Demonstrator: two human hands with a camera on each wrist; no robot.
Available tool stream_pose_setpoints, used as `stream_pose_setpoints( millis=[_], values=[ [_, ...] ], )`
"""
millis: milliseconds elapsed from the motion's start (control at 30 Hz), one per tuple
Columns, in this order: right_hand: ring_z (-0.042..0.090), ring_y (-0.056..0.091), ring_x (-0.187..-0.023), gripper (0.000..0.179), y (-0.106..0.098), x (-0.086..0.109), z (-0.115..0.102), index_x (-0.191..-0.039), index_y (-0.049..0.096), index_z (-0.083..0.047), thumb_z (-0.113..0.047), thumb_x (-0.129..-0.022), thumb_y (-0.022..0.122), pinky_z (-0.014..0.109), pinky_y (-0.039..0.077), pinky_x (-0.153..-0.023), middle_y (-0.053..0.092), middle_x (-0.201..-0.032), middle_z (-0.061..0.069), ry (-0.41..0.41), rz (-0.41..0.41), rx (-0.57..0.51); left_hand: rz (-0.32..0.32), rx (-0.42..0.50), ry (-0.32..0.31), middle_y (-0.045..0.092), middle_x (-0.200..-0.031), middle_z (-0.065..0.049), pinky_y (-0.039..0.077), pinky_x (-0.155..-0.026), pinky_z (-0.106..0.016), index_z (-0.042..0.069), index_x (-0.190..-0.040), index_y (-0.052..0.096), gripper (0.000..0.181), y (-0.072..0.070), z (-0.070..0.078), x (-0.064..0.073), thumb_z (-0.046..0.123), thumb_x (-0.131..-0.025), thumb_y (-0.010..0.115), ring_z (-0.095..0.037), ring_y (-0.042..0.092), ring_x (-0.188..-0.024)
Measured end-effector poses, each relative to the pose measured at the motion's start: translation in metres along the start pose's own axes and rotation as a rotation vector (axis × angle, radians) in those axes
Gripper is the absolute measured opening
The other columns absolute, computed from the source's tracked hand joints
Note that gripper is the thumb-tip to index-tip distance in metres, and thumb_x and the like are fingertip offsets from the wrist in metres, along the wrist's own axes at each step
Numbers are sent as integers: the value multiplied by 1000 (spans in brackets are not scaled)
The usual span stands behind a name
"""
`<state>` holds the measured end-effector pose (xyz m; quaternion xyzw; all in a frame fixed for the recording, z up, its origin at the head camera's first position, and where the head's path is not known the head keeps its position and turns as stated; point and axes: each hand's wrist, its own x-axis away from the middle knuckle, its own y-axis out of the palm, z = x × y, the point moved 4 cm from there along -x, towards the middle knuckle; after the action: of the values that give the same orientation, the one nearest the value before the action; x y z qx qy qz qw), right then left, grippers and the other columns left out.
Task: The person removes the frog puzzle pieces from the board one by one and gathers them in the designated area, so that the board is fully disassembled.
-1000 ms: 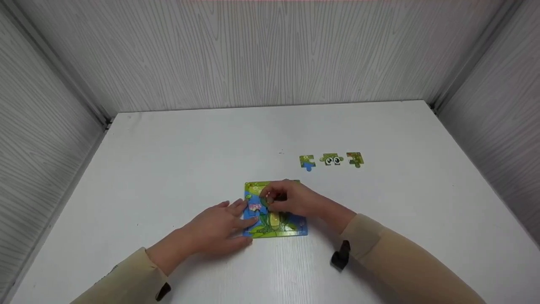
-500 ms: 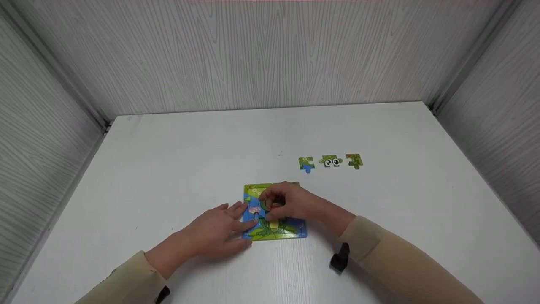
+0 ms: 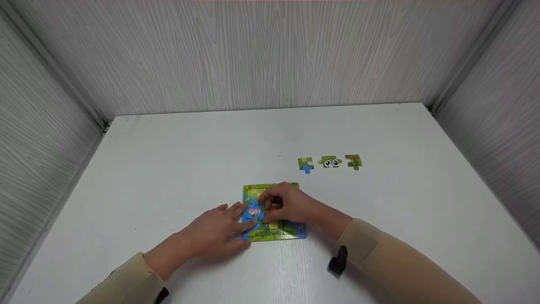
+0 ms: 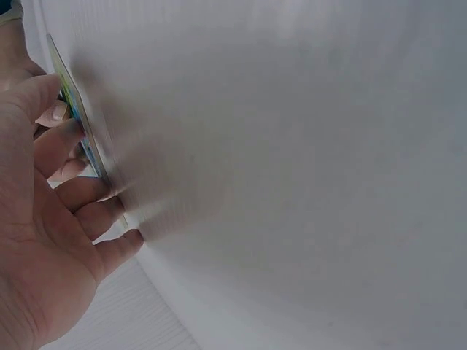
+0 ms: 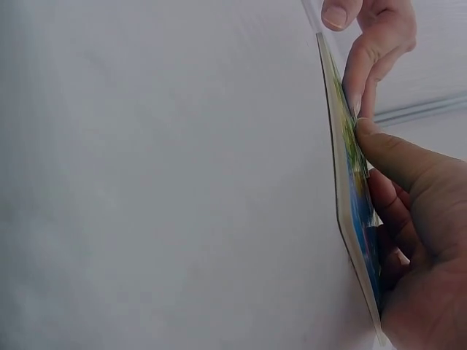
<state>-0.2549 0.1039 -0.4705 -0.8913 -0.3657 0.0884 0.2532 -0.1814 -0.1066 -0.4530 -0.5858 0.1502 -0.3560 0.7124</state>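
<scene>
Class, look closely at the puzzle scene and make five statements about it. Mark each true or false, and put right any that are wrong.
1. The green jigsaw piece with two cartoon eyes lies between a green-and-blue piece and a mostly green piece on the white table. True.
2. The bare left hand touches the left side of the rectangular green-and-blue puzzle board. True.
3. The bare right hand lies flat beside the board. False: it is over the board, fingers curled.
4. The three loose pieces lie between the board and the person. False: they lie beyond the board.
5. The long right sleeve is dark blue. False: it is beige.
</scene>
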Motion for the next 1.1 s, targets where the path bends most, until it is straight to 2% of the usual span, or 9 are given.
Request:
stream_pose_setpoints(
  millis=[167, 333, 500, 733, 1100],
  values=[
    [12, 63, -88, 28, 0, -1, 0, -117, 79, -15, -15, -90, 88, 26, 55, -81, 71, -97, -5, -11, -3, 29, -5, -7, -2, 36, -167, -21, 30, -124, -56, 26, -155, 58, 56, 1, -1, 0, 54, -106, 54, -33, 31, -157],
    [12, 61, -84, 25, 0, -2, -1, -117, 81, -11, -10, -92, 85, 25, 54, -78, 71, -92, -2, -71, -21, 42, 7, 0, 13, 35, -166, -22, 30, -124, -57, 24, -154, 58, 56, 1, -1, 1, 54, -107, 53, -33, 30, -158],
    [12, 59, -81, 29, 0, -3, -2, -122, 80, -9, -9, -93, 83, 25, 53, -76, 70, -90, -2, -98, -30, 51, 13, 2, 19, 35, -166, -22, 30, -124, -57, 24, -154, 59, 56, 2, -1, 2, 54, -108, 52, -33, 30, -158],
    [12, 58, -81, 33, -1, -2, -2, -126, 78, -11, -11, -93, 84, 25, 52, -76, 67, -88, -4, -82, -24, 79, 1, -7, 5, 35, -168, -20, 29, -125, -56, 26, -155, 58, 56, 2, -1, 1, 55, -107, 51, -32, 29, -158],
    [10, 58, -79, 26, -2, -1, -2, -119, 81, -11, -10, -94, 83, 26, 52, -75, 67, -84, -6, -52, -26, 82, -13, -3, -8, 33, -169, -18, 27, -126, -55, 27, -156, 56, 57, 2, -1, 1, 55, -107, 51, -31, 28, -159]
  ],
)
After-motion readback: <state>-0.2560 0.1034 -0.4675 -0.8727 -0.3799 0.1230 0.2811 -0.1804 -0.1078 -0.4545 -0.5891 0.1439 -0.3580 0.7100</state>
